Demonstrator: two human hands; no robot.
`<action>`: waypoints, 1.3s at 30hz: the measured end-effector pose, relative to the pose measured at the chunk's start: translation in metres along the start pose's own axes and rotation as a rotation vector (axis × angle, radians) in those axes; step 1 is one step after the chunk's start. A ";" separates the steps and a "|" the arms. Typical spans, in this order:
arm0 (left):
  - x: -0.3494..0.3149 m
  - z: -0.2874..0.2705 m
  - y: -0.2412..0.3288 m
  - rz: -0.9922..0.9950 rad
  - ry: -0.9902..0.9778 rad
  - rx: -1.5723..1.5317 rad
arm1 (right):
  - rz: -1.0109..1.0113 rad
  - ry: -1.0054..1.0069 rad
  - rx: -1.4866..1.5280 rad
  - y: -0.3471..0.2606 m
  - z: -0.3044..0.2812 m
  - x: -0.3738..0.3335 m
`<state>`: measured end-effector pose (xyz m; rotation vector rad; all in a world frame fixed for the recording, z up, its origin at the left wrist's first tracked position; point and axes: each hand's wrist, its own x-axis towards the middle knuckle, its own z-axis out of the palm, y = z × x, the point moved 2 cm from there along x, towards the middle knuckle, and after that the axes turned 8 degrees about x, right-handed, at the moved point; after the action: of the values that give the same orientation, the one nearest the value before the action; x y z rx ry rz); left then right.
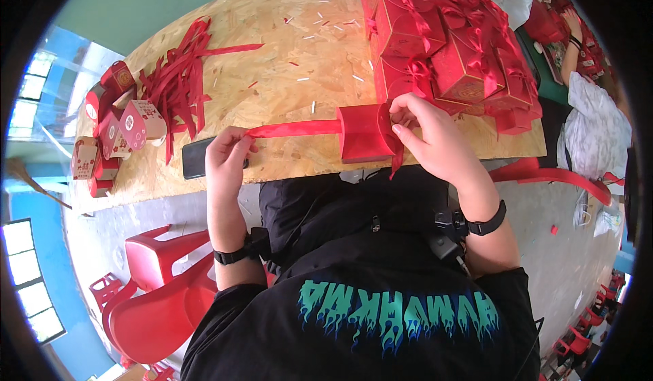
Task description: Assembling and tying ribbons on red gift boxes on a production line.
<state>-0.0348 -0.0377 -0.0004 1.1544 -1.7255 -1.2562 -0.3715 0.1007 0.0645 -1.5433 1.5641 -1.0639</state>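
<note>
A small red gift box (360, 136) lies on the wooden board table near its front edge. From the box's left side a red ribbon (299, 129) stretches out to my left hand (229, 153), whose fingers pinch its end. At the box's right side is my right hand (425, 133), fingers curled and pressed together near the ribbon's other part, which hangs by the right edge of the box. What exactly those fingertips hold is partly hidden. A dark phone (195, 159) lies flat beside my left hand.
Loose red ribbons (180, 75) lie in a heap at the back left. Several folded boxes (139, 124) stand at the left edge. A tall stack of ribboned red boxes (442, 48) fills the back right. Red plastic chairs (160, 313) stand lower left. Another person's hand (573, 24) shows far right.
</note>
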 end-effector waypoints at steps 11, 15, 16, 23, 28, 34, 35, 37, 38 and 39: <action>0.001 -0.024 -0.015 -0.038 0.129 -0.136 | 0.215 -0.239 0.376 0.026 -0.002 -0.006; 0.001 -0.026 -0.013 -0.039 0.154 -0.033 | 0.205 -0.281 0.272 0.039 -0.007 -0.003; 0.002 -0.030 -0.014 -0.041 0.189 0.031 | 0.196 -0.267 0.252 0.037 -0.009 -0.003; 0.003 -0.027 -0.017 -0.039 0.204 0.095 | 0.247 -0.183 0.198 0.034 -0.010 -0.007; -0.001 -0.011 0.008 0.181 0.455 0.549 | 0.280 -0.196 0.328 0.057 -0.008 -0.008; -0.020 0.038 0.030 0.127 -0.232 0.264 | 0.278 -0.339 0.385 0.042 0.003 -0.011; -0.023 0.048 0.034 0.084 -0.350 0.308 | 0.265 -0.338 0.311 0.038 0.005 -0.010; -0.026 0.068 0.044 0.067 -0.488 0.375 | 0.281 -0.334 0.213 0.038 0.006 -0.008; -0.027 0.076 0.045 0.066 -0.489 0.375 | 0.297 -0.328 0.115 0.039 0.006 -0.008; -0.027 0.082 0.046 0.093 -0.477 0.407 | 0.298 -0.328 0.116 0.040 0.006 -0.009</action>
<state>-0.1108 0.0214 0.0195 1.0268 -2.4479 -1.2223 -0.3830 0.1070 0.0248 -1.2820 1.4216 -0.6834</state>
